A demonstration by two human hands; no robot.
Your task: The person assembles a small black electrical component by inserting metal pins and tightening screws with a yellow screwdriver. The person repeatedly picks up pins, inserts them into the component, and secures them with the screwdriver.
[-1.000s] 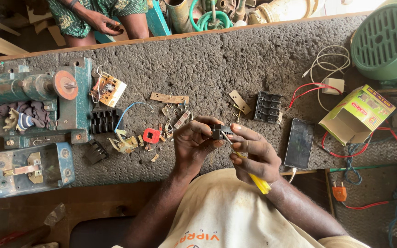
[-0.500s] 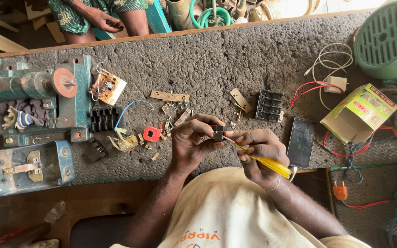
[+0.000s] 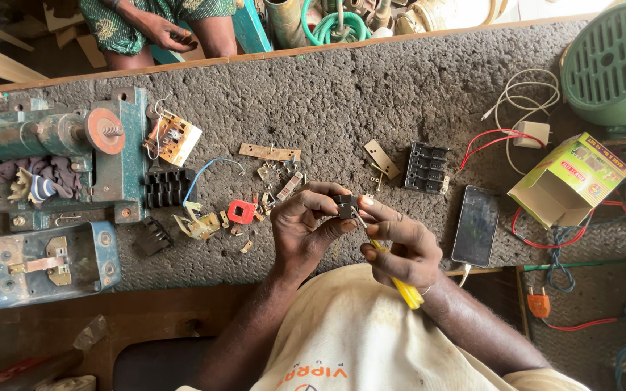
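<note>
My left hand (image 3: 304, 228) pinches a small dark electrical part (image 3: 344, 206) just above the near edge of the grey workbench (image 3: 342, 101). My right hand (image 3: 398, 246) grips a yellow-handled screwdriver (image 3: 398, 280), and its metal tip meets the small part. Both hands are close together in front of my chest. Loose pieces lie just left of them: a red coil piece (image 3: 240, 211), brass strips (image 3: 269, 153), and a black finned block (image 3: 169, 187).
A teal metal machine (image 3: 52, 148) and its cover (image 3: 41, 262) sit at the left. A black terminal block (image 3: 427, 167), a phone (image 3: 476, 225), an open green-yellow box (image 3: 570, 179), a white charger (image 3: 532, 133) and red wires lie at the right. Another person's hand (image 3: 164, 32) is beyond the far edge.
My right hand has turned the screwdriver, so its yellow handle now points down toward my chest instead of out to the right. The left hand stays on the small part.
</note>
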